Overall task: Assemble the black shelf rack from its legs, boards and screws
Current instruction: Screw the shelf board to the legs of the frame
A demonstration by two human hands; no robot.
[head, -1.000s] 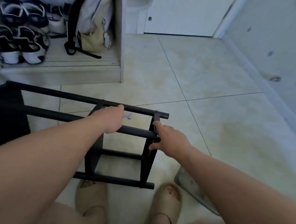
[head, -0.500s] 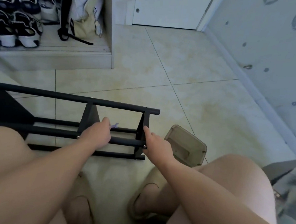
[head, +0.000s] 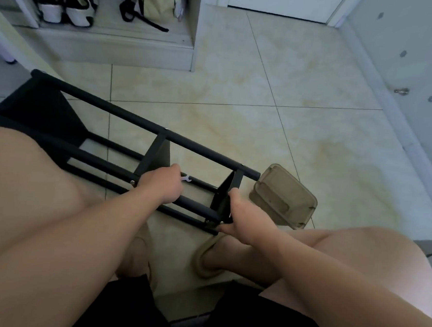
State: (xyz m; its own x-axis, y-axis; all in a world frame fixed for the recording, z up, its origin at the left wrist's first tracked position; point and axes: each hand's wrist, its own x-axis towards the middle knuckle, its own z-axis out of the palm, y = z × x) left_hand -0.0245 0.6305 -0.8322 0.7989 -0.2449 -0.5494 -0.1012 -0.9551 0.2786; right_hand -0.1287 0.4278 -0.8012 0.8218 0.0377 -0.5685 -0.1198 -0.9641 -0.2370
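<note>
Beige tiled floor all over, with a white shoe cabinet at the back that has sneakers and a bag sitting in it. The black shelf rack is lying on its side on the tiles, running diagonally from the far left down toward the person's knees, poles and cross boards already joined up. Just beside its near end there's a tan see-through plastic container on the floor. Beige slippers are on the feet under the arms.

The right hand grips the end corner of the rack, thumb up along the end board and fingers hooked in by the lower pole joint. The left hand rests on the near pole, fingers curled around a small silver wrench that pokes out past the knuckles. A screw shows on that pole right by the left wrist.
</note>
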